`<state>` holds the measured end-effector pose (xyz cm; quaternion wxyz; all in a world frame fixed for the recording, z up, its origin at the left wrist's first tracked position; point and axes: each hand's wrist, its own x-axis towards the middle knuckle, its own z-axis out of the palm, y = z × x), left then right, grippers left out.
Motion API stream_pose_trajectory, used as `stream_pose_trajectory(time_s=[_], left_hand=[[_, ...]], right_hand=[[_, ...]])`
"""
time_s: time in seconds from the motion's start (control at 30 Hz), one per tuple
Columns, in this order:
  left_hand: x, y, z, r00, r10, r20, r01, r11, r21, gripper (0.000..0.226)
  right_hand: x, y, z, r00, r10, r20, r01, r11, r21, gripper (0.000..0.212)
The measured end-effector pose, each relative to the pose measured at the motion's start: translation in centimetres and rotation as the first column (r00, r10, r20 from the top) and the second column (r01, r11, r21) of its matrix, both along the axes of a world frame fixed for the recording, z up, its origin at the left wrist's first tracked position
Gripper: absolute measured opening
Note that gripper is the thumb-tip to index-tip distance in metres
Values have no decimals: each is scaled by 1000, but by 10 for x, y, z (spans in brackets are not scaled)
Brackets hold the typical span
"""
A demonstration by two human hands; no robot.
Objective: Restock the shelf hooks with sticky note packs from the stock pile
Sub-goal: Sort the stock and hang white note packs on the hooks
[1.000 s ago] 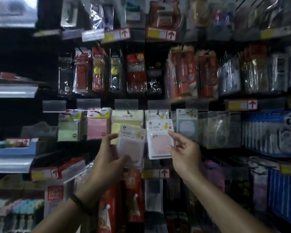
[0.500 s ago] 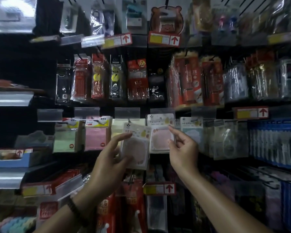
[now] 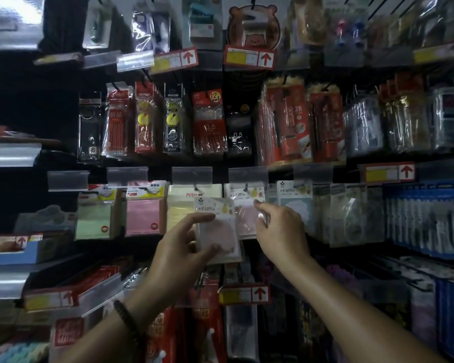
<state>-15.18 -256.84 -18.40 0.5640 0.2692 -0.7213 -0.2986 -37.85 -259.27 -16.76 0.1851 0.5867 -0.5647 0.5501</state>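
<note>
Head-camera view of a dim retail display wall hung with stationery on hooks. At the centre of the frame, the left hand (image 3: 180, 251) grasps a sticky note pack (image 3: 218, 231), thumb on its lower front edge and index finger across its upper left; the pack is clear-wrapped, with a pale pink pad and a white header card, and is held upright in front of the display, overlapping the row of hung goods. A dark beaded bracelet (image 3: 130, 323) circles the left wrist in the lower centre. Just right of centre, the right hand (image 3: 282, 229) pinches the clear wrapping of a hung pink pack (image 3: 244, 205) of the same design, thumb and fingertips closed on its right edge; this pack hangs from a hook (image 3: 245, 190) directly above. The held pack sits just left of and below the hung one, its right edge overlapping it. To the left along the same row hang a yellow pad pack (image 3: 180, 205), a pink pad pack (image 3: 143, 212) and a green pad pack (image 3: 95, 217); to the right hangs a pale blue pack (image 3: 296, 205). Above the row run clear price-tag holders (image 3: 192, 175). The upper centre holds red pen packs (image 3: 210, 121); a red-arrow price label (image 3: 244, 294) sits below centre. The stock pile is outside the frame
</note>
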Motion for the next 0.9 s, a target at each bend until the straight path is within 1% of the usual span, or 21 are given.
stream_pose_trajectory(time_s=[0.07,0.1,0.13,0.17,0.23,0.3,0.33,0.4,0.47,0.53,0.63,0.73,0.8,0.9], left_hand=[[-5,0,1,1000,-3,21,3,1000,-7,54],[-7,0,1,1000,-8,17,8,1000,-9,53],[-10,0,2,1000,-17,10,17,1000,-10,52],[-13,1,4,1000,-30,2,30,999,-10,51],[-19,1,5,998,-66,-15,66,998,-8,49],[-26,0,6,995,-91,-26,91,996,-10,49],[-29,-2,6,994,-101,-33,100,995,-10,50],[-36,-5,6,995,-90,-39,89,996,-19,52],[-42,-9,6,1000,-5,-29,3,999,-53,52],[-46,-12,6,995,104,-3,-104,989,-108,49],[-49,-14,6,970,235,66,-217,952,-215,47],[-52,-11,7,928,353,120,-304,903,-305,54],[-53,-10,8,902,398,166,-329,884,-332,60],[-55,-10,11,877,403,260,-314,892,-325,69]], right_hand=[[2,8,0,993,-105,-46,107,993,48,43],[3,12,-1,990,-130,-63,133,990,39,43],[4,15,-4,992,-110,-62,110,994,-9,40],[6,18,-8,998,-39,-41,36,997,-70,37],[9,24,-17,978,207,28,-201,970,-136,33],[10,28,-28,902,413,127,-402,909,-105,46],[10,29,-32,861,477,178,-470,879,-83,55],[10,30,-36,809,532,250,-526,845,-95,67],[7,30,-32,792,535,295,-515,844,-148,70],[3,30,-26,790,535,299,-500,845,-189,70],[1,26,-20,812,522,262,-483,852,-202,69],[0,21,-16,826,499,262,-460,865,-200,66],[1,20,-14,843,475,253,-441,879,-179,63],[0,20,-12,871,426,245,-403,905,-139,59]])
